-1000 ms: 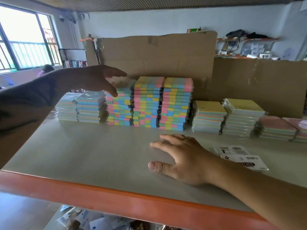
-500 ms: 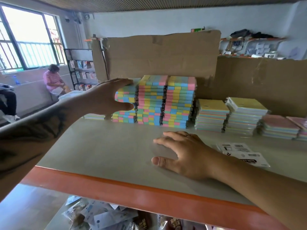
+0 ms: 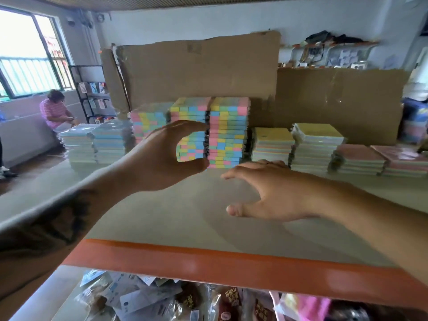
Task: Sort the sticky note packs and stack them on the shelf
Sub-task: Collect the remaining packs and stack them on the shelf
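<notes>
Your left hand (image 3: 162,158) is raised in front of the stacks, its fingers and thumb curved into a C with a gap between their tips; nothing sits inside that curve, and the colourful pack edges seen through the gap belong to a stack behind it. Whether your fingertips touch that stack cannot be told from this angle. Your right hand (image 3: 275,191) is spread low over the pale grey shelf board (image 3: 162,218), fingers straight and apart, thumb pointing left, holding nothing; it is blurred, so contact with the board is unclear.

Just beyond your left hand, three tall stacks of multicoloured striped sticky note packs (image 3: 228,133) stand side by side at the back of the board, touching one another. To their left sit two lower stacks of pale blue packs (image 3: 95,144). To their right come two stacks of yellow-topped packs (image 3: 296,144), then two low stacks of pink-topped packs (image 3: 379,161).

Brown cardboard sheets (image 3: 199,72) stand upright behind the row. The shelf's orange front rail (image 3: 208,265) runs along the near edge, with plastic-wrapped goods (image 3: 150,300) on the level below. A person in a pink striped shirt (image 3: 54,110) sits by the window at far left.
</notes>
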Motion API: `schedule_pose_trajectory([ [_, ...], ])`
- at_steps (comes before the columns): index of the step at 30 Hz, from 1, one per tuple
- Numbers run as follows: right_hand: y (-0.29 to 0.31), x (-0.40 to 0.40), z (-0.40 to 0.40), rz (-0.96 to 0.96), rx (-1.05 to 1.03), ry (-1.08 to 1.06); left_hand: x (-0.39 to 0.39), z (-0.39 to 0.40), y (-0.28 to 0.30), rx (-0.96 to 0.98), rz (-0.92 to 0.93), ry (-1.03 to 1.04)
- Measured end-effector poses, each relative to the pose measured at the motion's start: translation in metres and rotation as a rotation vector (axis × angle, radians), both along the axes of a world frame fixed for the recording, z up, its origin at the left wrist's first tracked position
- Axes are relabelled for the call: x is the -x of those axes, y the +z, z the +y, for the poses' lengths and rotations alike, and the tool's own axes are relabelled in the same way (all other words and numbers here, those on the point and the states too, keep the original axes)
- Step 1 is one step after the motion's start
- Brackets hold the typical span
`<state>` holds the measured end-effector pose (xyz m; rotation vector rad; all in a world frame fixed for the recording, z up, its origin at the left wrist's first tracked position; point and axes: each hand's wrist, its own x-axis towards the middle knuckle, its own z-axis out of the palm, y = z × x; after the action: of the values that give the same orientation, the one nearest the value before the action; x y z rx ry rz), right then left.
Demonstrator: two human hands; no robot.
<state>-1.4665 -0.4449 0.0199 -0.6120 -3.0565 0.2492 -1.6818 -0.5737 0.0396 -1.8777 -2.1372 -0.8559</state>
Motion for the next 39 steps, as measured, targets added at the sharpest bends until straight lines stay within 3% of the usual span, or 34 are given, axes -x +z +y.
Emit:
schedule_pose_trajectory([
  [7, 0.006, -0.066, 0.046, 0.027, 0.075, -0.113, -0.067, 0.040, -0.026, 0.288, 0.000, -0.140],
  [11, -0.008, -0.086, 0.064, 0.065, 0.268, -0.115, -0.092, 0.059, -0.032, 0.336, -0.039, -0.203],
  [14, -0.017, -0.093, 0.068, 0.148, 0.296, -0.094, -0.102, 0.062, -0.036, 0.354, -0.070, -0.251],
  [18, -0.016, -0.096, 0.067, 0.311, 0.307, -0.108, -0.107, 0.062, -0.046, 0.308, -0.165, -0.336],
  [23, -0.008, -0.092, 0.070, 0.543, 0.656, -0.118, -0.106, 0.063, -0.047, 0.079, -0.253, -0.346],
  [27, -0.010, -0.085, 0.058, 0.622, 0.703, -0.155, -0.098, 0.063, -0.045, 0.067, -0.503, -0.315],
  [30, -0.016, -0.082, 0.051, 0.707, 0.584, -0.107, -0.092, 0.061, -0.043, 0.089, -0.659, -0.324],
  [35, -0.022, -0.084, 0.048, 0.591, -0.065, 0.070, -0.088, 0.056, -0.036, 0.115, -0.807, -0.324],
  [39, -0.024, -0.080, 0.047, 0.571, -0.210, 0.075, -0.092, 0.055, -0.036, 0.139, -0.913, -0.333],
])
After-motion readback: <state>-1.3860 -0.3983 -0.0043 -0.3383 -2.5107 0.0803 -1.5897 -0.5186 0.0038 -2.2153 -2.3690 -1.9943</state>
